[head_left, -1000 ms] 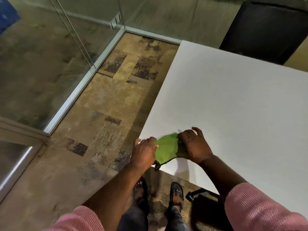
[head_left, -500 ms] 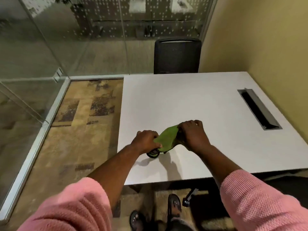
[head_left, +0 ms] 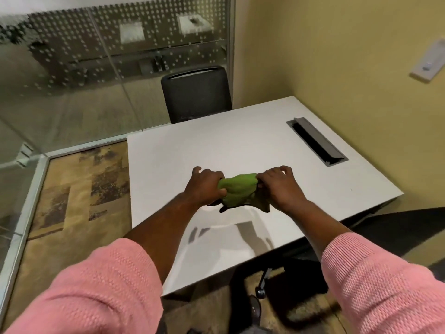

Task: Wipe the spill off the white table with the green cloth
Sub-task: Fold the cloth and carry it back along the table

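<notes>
Now | green cloth [head_left: 238, 189] bunched between both hands' fingers [head_left: 222, 186] | above white table [head_left: 240, 145]

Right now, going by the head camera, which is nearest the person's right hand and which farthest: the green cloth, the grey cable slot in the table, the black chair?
From the right hand outward:
1. Green cloth: gripped in it, stretched across to the left hand.
2. Grey cable slot: in the white table, toward the far right.
3. Black chair: beyond the table's far edge.
</notes>
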